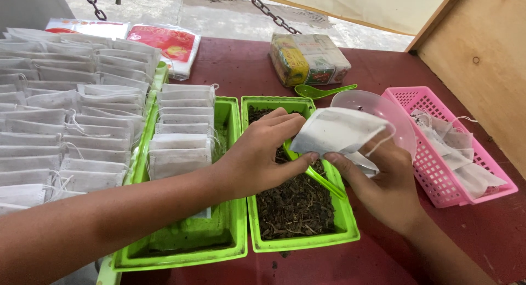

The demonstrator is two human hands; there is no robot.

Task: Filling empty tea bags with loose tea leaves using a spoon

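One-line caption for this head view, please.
Both hands, left hand and right hand, hold a white drawstring filter bag above a green tray of dried leaves.

- Filter bag (337,130): thin matt white paper-like cloth.
- Green tray (300,244): glossy smooth plastic.
- Pink basket (438,175): perforated plastic.
- Table (241,66): matt dark-red surface.

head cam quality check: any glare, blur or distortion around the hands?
Head view: even, soft daylight with faint shadows; left hand and right hand sharp, no motion blur on the white filter bag; mild sheen on the clear plastic bowl; wide-angle stretch at the frame edges, seen on the bag stacks at left.
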